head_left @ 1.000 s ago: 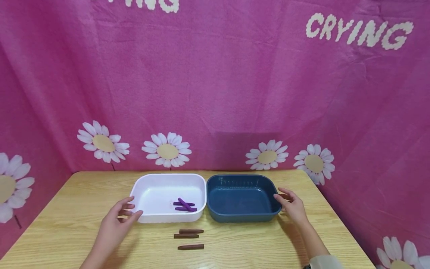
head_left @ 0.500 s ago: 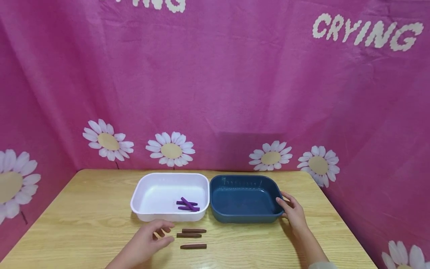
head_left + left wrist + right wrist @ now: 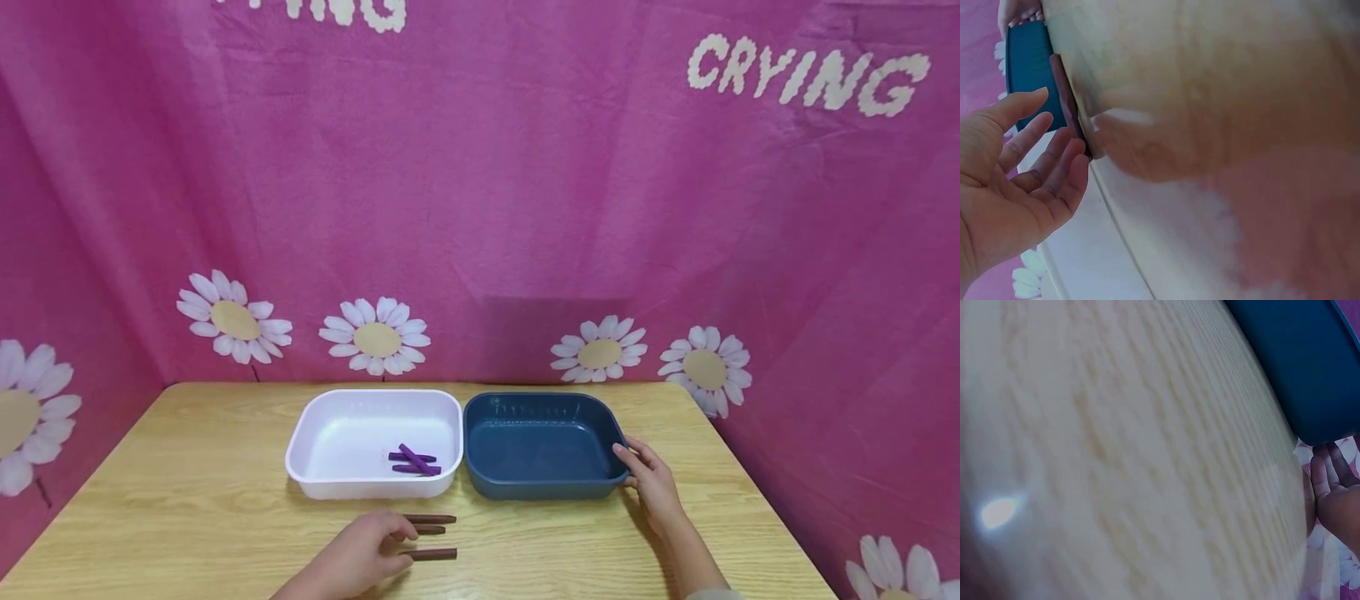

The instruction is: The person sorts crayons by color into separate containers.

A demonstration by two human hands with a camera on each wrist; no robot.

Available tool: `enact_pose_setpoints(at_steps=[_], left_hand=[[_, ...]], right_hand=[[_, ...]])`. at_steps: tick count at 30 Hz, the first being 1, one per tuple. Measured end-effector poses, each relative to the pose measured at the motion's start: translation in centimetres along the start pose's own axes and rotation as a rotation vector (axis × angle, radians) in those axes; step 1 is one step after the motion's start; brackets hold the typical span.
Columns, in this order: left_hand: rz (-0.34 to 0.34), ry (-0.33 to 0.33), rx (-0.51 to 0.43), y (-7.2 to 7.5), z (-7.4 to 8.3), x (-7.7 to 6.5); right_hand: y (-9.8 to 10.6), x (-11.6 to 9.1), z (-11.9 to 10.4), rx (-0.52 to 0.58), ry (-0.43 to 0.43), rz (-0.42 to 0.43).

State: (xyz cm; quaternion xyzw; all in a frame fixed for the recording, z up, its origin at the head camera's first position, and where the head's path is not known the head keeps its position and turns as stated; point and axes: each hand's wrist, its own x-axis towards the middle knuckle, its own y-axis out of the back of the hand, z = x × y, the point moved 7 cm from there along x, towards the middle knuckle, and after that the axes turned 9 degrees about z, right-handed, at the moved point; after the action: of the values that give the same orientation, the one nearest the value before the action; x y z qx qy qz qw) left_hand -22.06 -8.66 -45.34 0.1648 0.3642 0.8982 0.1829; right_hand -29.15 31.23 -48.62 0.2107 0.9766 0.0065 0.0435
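Observation:
My left hand [image 3: 360, 552] is low over the table at the left ends of three brown crayons [image 3: 438, 554]. In the left wrist view its thumb and fingers [image 3: 1069, 187] are spread apart, with a crayon [image 3: 1065, 94] beyond the fingertips. The hand covers the crayons' left ends in the head view. My right hand [image 3: 654, 485] holds the right end of a dark blue tray [image 3: 543, 490], thumb at the rim and fingers against the outer wall. A white tray [image 3: 352, 490] stands beside the blue one and has three purple crayons [image 3: 417, 460] in it.
Both trays stand side by side near the back of the wooden table [image 3: 187, 483]. A pink cloth [image 3: 480, 208] with daisies and lettering hangs behind and around the sides.
My left hand has left the white tray's left side and moved right and nearer to me, to the brown crayons. The right hand has stayed at the blue tray.

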Motion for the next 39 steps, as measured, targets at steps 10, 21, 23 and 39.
enact_pose_setpoints(at_steps=[10,21,23,39], left_hand=[[-0.054,0.089,-0.011,-1.4,0.1,1.0],[-0.078,-0.058,0.071,-2.3,1.7,1.8],[-0.087,-0.051,0.085,-2.5,1.6,1.8],[-0.025,-0.07,0.078,-1.9,3.0,2.2]], right_hand=[[0.0,0.1,0.0,0.039,0.0,0.002],[0.1,0.0,0.3,0.046,-0.011,-0.008],[0.1,0.0,0.4,0.044,-0.013,-0.006],[0.2,-0.2,0.2,0.081,-0.017,-0.017]])
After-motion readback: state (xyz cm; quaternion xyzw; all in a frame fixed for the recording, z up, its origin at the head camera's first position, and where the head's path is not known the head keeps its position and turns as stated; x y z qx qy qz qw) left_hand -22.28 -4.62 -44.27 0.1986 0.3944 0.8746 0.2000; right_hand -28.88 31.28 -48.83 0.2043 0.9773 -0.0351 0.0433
